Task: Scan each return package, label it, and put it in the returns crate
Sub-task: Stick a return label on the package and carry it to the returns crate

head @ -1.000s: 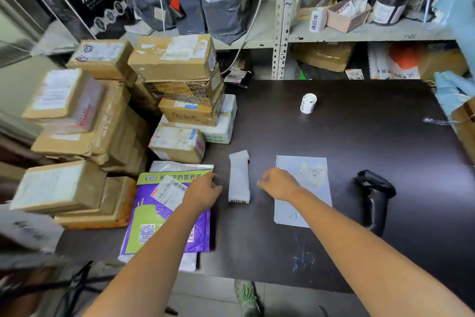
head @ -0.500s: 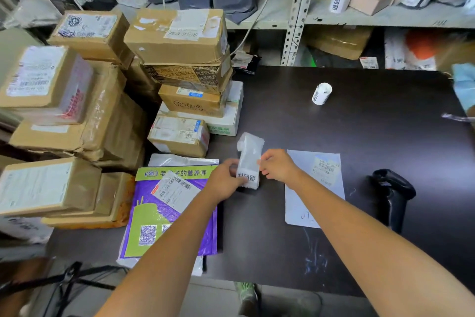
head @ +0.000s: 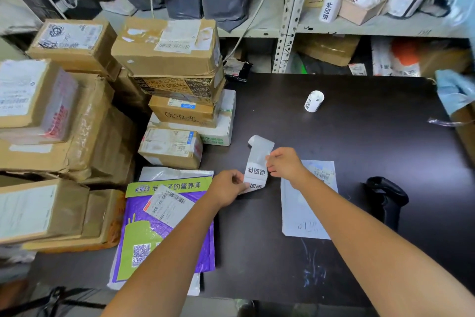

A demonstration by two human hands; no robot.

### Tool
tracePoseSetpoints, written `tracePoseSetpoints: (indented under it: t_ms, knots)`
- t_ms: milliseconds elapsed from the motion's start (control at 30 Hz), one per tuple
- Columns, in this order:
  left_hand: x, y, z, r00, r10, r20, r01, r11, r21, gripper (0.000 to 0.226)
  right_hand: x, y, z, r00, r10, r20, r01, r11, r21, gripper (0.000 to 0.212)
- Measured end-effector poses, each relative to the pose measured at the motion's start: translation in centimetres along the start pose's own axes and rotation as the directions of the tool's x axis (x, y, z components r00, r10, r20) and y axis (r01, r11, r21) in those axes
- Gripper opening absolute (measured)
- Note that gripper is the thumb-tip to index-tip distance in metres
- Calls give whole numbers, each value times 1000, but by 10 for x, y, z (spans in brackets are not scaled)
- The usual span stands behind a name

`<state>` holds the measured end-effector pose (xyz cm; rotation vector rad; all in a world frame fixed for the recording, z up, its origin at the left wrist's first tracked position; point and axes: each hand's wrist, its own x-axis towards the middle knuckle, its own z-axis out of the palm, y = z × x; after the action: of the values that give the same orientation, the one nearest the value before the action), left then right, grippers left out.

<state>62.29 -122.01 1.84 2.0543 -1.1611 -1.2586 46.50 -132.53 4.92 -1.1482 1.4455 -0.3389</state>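
Left hand (head: 227, 188) pinches near end of label strip (head: 257, 165); right hand (head: 285, 166) pinches its right edge. Strip held above table (head: 359, 136), far end curled. I see white mailer (head: 305, 214) flat under right forearm, purple mailer (head: 159, 234) near left. One scanner (head: 388, 198) right of white mailer. Open box (head: 359, 6) on far shelf (head: 385, 28) holds printed white paper. I count two rolls: table roll (head: 314, 101) far, shelf roll (head: 329, 9) beside open box. Cardboard boxes (head: 167, 49) stacked left, number unclear.
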Motion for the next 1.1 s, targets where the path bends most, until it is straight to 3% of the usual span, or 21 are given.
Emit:
tracePoseSetpoints:
  t_ms: [100, 167, 233, 267, 367, 433, 767, 900, 1033, 1100]
  knots:
    - [2, 4, -1, 1000, 13, -26, -13, 1000, -20, 13, 5, 0, 2, 995, -64, -75, 50, 983, -177, 9]
    - [3, 6, -4, 999, 4, -38, -6, 998, -58, 9, 5, -1, 1, 978, -142, -152, 80, 932, -352, 21]
    - [4, 7, -7, 999, 0, -52, -5, 994, -105, 9, 1, -5, 2, 960, -229, -159, 149, 903, -403, 19]
    - [4, 7, -8, 998, 0, -58, -6, 993, -118, 11, -2, -7, 4, 959, -262, -110, 195, 888, -417, 10]
    - [5, 7, -11, 998, 9, -68, -17, 993, -121, 14, -7, -7, 12, 950, -292, 105, 306, 817, -489, 22]
    - [5, 9, -13, 997, 33, -69, -42, 991, -129, 13, -9, -6, 18, 941, -286, 182, 339, 792, -508, 17]
    - [1, 8, -23, 998, 66, -20, -67, 993, -95, 20, -9, -9, 27, 915, -286, 283, 399, 736, -547, 14]
    - [0, 3, -26, 998, 27, -49, -29, 999, -42, 23, -6, -11, 24, 941, -293, 171, 336, 726, -601, 17]
    - [-3, -3, -36, 994, -15, -105, 18, 1000, 23, 20, -11, -20, 0, 958, -282, -57, 238, 887, -397, 28]
    - [-3, -1, -40, 985, -42, -168, 48, 998, 31, 24, -12, -23, -17, 955, -274, -111, 208, 889, -409, 20]
